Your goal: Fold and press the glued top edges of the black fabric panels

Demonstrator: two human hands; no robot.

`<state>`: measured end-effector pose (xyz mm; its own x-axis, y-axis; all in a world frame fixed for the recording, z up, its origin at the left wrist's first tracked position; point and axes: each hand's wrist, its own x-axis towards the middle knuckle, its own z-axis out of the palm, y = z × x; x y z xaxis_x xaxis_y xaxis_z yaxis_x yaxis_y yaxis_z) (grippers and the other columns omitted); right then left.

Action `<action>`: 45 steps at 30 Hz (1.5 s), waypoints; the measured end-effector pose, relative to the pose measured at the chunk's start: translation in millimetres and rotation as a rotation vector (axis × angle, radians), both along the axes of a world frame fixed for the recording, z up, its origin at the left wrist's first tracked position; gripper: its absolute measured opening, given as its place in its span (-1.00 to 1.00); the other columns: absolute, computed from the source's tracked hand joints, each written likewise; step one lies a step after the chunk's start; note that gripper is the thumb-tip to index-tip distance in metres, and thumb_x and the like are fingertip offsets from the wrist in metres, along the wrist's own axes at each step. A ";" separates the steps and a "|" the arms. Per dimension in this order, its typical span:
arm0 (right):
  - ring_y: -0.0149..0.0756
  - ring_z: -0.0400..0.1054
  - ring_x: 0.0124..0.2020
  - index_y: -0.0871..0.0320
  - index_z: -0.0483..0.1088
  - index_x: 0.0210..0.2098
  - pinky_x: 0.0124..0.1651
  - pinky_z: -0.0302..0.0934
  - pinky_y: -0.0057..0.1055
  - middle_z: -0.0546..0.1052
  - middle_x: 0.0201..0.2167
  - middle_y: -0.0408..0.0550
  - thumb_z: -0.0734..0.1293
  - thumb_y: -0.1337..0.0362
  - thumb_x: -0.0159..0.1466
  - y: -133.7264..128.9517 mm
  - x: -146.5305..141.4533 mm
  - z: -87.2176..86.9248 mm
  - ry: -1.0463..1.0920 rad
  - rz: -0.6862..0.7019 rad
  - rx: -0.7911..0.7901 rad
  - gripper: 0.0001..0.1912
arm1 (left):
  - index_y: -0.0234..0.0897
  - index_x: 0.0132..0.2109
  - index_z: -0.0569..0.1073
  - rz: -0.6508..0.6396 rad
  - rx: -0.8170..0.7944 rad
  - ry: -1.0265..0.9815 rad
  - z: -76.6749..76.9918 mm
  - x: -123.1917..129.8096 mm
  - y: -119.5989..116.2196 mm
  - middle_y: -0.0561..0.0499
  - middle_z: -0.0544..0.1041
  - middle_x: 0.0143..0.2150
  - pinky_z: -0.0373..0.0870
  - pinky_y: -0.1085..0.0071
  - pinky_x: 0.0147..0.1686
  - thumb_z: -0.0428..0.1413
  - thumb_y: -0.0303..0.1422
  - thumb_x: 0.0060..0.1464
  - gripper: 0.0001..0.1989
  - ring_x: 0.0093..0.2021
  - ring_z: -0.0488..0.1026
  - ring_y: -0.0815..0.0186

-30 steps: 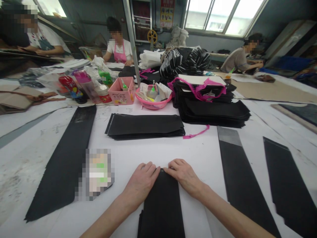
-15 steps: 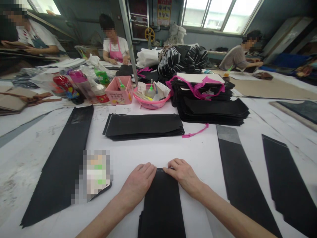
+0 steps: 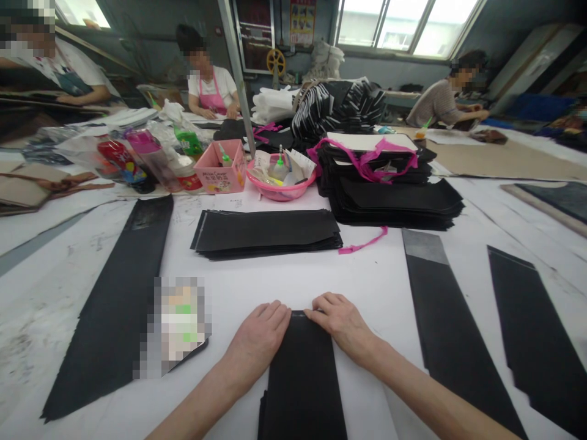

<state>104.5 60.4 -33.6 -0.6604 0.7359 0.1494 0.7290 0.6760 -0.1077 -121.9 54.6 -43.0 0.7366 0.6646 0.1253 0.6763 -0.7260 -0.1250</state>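
Note:
A long black leather-like strip (image 3: pixel 305 379) lies in front of me on the white table, lined up with a piece under it whose edge shows at the lower left. My left hand (image 3: pixel 263 333) is closed over its far left corner, fingers together and curled around the edge. At the far right corner, my right hand (image 3: pixel 342 321) grips the same edge with thumb and bent fingers. A thin pale line runs along the strip's far end between both hands. My fingertips are partly hidden behind that edge.
Beyond my hands lies a stack of black strips (image 3: pixel 266 231), with a taller black stack (image 3: pixel 398 205) behind. Other black strips lie left (image 3: pixel 114 305) and right (image 3: pixel 454 324). A pink basket (image 3: pixel 282 189), a pink box (image 3: pixel 220 168) and bottles stand further back. Several people sit beyond.
Both hands keep their hold at the strip's far end, with hardly any movement. The view has shifted very slightly. The person at far left has moved an arm.

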 end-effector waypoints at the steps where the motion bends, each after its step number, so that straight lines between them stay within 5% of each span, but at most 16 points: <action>1: -0.29 0.27 -0.19 0.07 0.40 -0.08 -0.14 0.17 -0.35 0.45 -0.26 -0.08 0.26 0.34 0.32 0.0 0.1 -0.2 0.002 0.000 0.002 -0.81 | -0.43 0.04 0.35 -0.002 0.012 -0.006 -0.5 -1.3 -0.6 -0.14 0.45 -0.02 0.33 0.22 0.02 -0.06 -0.62 0.16 -0.69 0.03 0.38 0.15; 27: -0.31 0.25 -0.18 0.10 0.37 -0.07 -0.13 0.18 -0.36 0.43 -0.22 -0.10 0.24 0.38 0.33 -0.9 10.2 0.9 -0.035 0.004 -0.021 -0.80 | -0.50 0.15 0.31 -0.058 0.117 0.063 -17.3 -15.7 -5.3 -0.21 0.43 0.11 0.39 0.20 0.07 -0.17 -0.69 0.06 -0.50 0.12 0.37 0.08; 45: -0.33 0.28 -0.18 0.11 0.38 -0.08 -0.16 0.25 -0.40 0.43 -0.22 -0.07 0.22 0.40 0.34 -4.6 24.6 4.0 0.021 -0.025 -0.042 -0.80 | -0.46 0.16 0.28 -0.040 0.263 -0.085 -31.4 -31.7 -9.9 -0.21 0.42 0.13 0.41 0.29 0.05 -0.23 -0.74 0.06 -0.46 0.16 0.34 0.17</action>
<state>129.1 55.8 -29.6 -0.6389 0.7580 0.1314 0.7427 0.6523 -0.1515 -153.6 44.7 -74.4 0.7412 0.5713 0.3524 0.6636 -0.7026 -0.2567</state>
